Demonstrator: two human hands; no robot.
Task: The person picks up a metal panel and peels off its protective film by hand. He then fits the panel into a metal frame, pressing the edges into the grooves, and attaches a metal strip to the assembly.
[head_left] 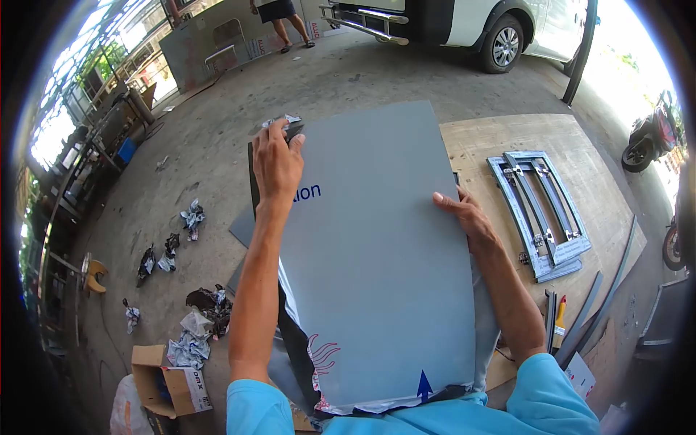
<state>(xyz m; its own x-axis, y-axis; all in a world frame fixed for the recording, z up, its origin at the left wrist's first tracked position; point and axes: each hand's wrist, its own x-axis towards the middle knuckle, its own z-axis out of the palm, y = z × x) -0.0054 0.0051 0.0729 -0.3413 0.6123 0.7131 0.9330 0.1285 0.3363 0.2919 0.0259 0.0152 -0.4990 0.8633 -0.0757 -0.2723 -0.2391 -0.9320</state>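
A large grey panel [377, 239] with blue lettering and a blue arrow is tilted up before my body. Loose protective film [299, 348], dark on its underside, hangs ragged along its lower left and bottom edges. At the upper left corner, my left hand [279, 159] has its fingers curled over the edge, with a crumpled bit of film under the fingertips. My right hand [467, 217] grips the right edge, thumb on the face and fingers mostly hidden behind.
A plywood tabletop [493, 134] carries metal frames [540, 214], a yellow-handled brush [560, 319] and long strips [602, 304]. Crumpled film [192, 217] and a cardboard box [163, 384] lie on the left floor. Beyond are a person's legs [288, 29] and a white vehicle [471, 25].
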